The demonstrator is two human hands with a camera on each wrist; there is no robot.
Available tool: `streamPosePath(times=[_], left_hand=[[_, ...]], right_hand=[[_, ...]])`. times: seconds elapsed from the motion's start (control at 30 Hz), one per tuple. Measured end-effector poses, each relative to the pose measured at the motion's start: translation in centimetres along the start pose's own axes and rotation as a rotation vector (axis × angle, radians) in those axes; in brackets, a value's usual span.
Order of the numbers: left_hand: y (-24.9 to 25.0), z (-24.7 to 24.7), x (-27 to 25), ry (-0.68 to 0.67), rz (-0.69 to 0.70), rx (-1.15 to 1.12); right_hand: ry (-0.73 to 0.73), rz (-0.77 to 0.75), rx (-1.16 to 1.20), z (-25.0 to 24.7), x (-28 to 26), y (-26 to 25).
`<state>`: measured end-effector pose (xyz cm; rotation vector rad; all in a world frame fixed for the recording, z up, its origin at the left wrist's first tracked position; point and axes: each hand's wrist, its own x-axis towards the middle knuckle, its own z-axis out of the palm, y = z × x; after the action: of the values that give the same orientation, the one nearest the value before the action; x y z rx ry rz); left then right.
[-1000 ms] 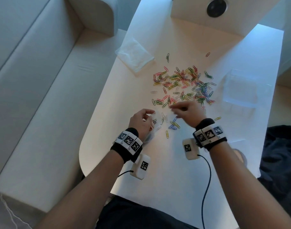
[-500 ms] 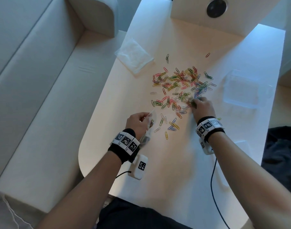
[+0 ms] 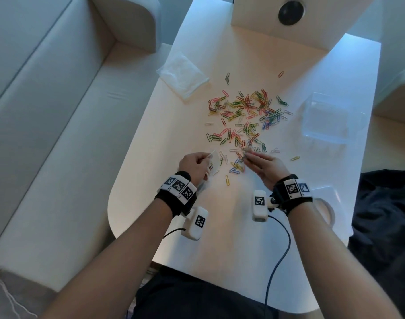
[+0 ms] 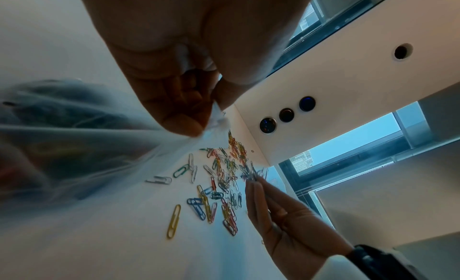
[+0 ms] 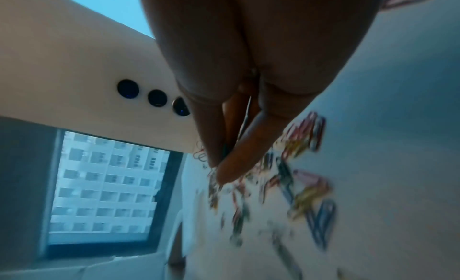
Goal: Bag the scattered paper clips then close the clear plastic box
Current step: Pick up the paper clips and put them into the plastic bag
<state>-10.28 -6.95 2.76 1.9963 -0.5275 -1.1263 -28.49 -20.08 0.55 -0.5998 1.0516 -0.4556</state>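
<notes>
The left hand pinches the mouth of a small clear plastic bag between thumb and curled fingers, near the table's left edge; the bag's mouth points toward the far end of the table, its body trailing back under the wrist, and the left wrist view shows coloured clips already inside it. The right hand, just beside the bag and near the middle of the table, has its fingers drawn together to a point, pinching a small bunch of paper clips at the fingertips. The scattered paper clips lie flat in a loose patch running from between the hands toward the far end, their long axes pointing every way; a single yellow clip lies between the hands with its long axis toward the near edge. The clear plastic box stands by the right edge, well apart from both hands. A folded white tissue lies at the left edge, far side. The near part of the table, between the wrists and the near edge, is open surface.
</notes>
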Motion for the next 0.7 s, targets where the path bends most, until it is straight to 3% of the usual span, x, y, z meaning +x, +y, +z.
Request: streamPosePath(times=[0.13, 0.2, 0.33, 0.47, 0.6, 0.7], left_hand=[[-0.1, 0.7, -0.3, -0.019, -0.005, -0.025], [-0.1, 1.0, -0.6, -0.033, -0.015, -0.062], [-0.4, 1.4, -1.1, -0.060, -0.028, -0.076], [-0.4, 1.4, -1.5, -0.066, 0.011, -0.048], [-0.7, 0.9, -1.9, -0.055, 0.043, -0.040], [-1.1, 0.4, -2.0, -0.053, 0.065, -0.050]], right_hand=[[-0.166, 0.033, -0.183, 3.5, -2.2, 1.7], [-0.137, -0.029, -0.473, 4.8, -2.6, 2.2], [-0.024, -0.292, -1.110, 6.7, -3.7, 2.0], [-0.072, -0.299, -1.200, 7.9, -4.2, 1.7], [-0.021, -0.336, -1.236, 8.0, -4.1, 2.1], [-0.216, -0.352, -1.568, 8.4, -4.3, 2.2]])
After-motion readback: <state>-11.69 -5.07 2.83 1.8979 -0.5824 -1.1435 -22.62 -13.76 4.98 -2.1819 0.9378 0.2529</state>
